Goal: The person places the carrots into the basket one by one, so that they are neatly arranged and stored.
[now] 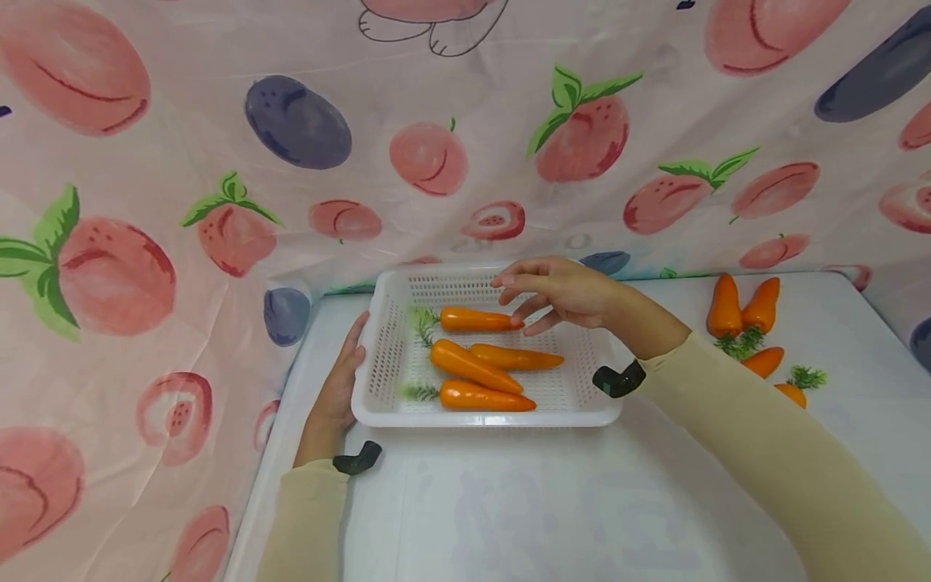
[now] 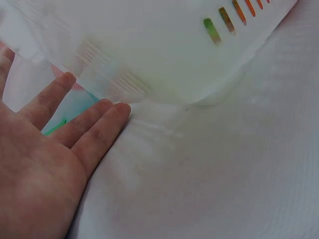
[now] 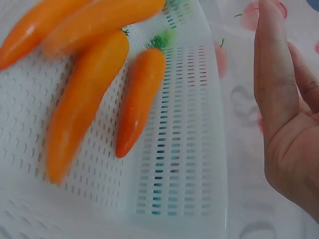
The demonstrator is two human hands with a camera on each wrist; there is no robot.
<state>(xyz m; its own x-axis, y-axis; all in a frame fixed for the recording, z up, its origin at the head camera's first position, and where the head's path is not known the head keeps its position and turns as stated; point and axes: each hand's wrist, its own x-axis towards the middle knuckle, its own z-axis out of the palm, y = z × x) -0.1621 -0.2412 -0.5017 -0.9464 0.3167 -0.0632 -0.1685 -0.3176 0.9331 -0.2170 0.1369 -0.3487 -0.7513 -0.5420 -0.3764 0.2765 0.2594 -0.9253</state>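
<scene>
Several orange carrots lie in a white perforated plastic basket [image 1: 489, 419]; the rearmost carrot [image 1: 476, 319] and the front carrot [image 1: 486, 396] show feathery green tops at the left. My left hand [image 1: 339, 386] is at the basket's left side, its fingers stretched along the outer wall; the left wrist view has fingertips [image 2: 121, 110] right at the basket's lower edge. Above the back right part of the basket hovers my right hand [image 1: 563, 293], fingers loosely extended with nothing held. In the right wrist view its fingers stand beyond the basket rim, apart from the carrots.
On the white table [image 1: 509, 501] to the right lie several more orange vegetables with green tops, among them an upright-pointing carrot [image 1: 724, 305]; the right sleeve partly covers others. A fruit-printed cloth [image 1: 429, 97] hangs behind the basket and down the left side.
</scene>
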